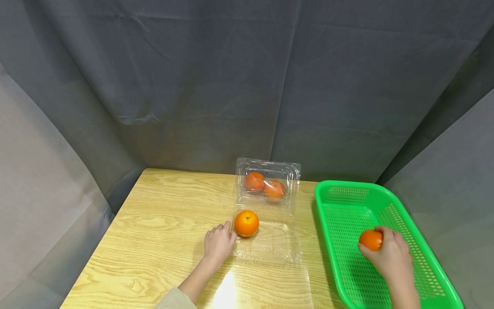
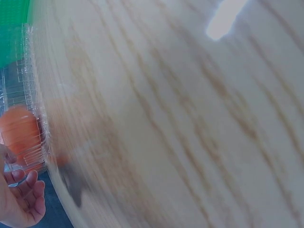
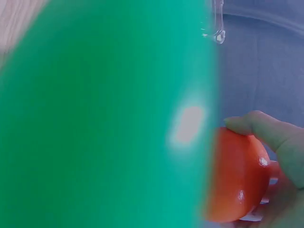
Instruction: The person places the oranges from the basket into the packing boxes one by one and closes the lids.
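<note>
In the head view, my right hand (image 1: 391,253) holds an orange (image 1: 371,239) between thumb and fingers, over the inside of a green plastic basket (image 1: 328,240). The right wrist view shows the thumb across the top of that glossy orange (image 3: 241,175). An open clear plastic clamshell container (image 1: 278,244) lies on the table. One orange (image 1: 246,223) sits at the left of its near half. My left hand (image 1: 219,242) pinches the container's left edge, beside that orange. Two redder round fruits (image 1: 254,182) show at the far half; whether inside or behind the clear plastic, I cannot tell.
The wooden table (image 1: 166,214) stretches to the left of the container. Grey curtains (image 1: 200,86) hang behind and at both sides. The basket's raised rim (image 1: 322,214) stands to the right of the container.
</note>
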Tool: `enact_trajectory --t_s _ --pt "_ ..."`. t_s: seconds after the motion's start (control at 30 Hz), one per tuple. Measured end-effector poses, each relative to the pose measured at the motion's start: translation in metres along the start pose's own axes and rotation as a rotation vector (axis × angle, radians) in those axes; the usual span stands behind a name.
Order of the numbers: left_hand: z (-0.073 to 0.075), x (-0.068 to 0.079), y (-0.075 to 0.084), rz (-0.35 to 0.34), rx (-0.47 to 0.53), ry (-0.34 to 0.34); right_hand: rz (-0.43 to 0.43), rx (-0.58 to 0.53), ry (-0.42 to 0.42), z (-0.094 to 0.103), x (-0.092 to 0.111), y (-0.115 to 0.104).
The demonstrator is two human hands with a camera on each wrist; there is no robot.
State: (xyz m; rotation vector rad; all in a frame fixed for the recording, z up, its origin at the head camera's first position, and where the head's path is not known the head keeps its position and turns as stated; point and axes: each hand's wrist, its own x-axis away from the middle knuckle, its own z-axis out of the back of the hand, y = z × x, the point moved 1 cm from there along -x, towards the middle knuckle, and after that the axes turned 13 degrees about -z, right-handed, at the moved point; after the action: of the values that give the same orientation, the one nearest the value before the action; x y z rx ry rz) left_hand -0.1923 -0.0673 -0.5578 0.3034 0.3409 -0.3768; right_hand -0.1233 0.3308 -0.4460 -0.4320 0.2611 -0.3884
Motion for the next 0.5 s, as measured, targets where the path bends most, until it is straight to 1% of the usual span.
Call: enact_trajectory --t_s 0.17,0.27,0.37,0.5 --pt "0.0 0.0 0.0 0.001 -0.002 0.001 0.038 -0.042 0.041 0.002 0.003 -0.012" --pt "-0.001 0.0 0.0 0.003 -0.002 -0.001 0.041 -0.057 0.035 0.003 0.003 -0.019" --pt "-0.001 0.0 -0.001 0.003 -0.001 -0.003 0.029 -0.059 0.013 0.004 0.004 -0.028" --pt "-0.001 0.0 0.0 0.004 0.001 -0.004 0.036 -0.076 -0.002 0.002 0.005 -0.04"
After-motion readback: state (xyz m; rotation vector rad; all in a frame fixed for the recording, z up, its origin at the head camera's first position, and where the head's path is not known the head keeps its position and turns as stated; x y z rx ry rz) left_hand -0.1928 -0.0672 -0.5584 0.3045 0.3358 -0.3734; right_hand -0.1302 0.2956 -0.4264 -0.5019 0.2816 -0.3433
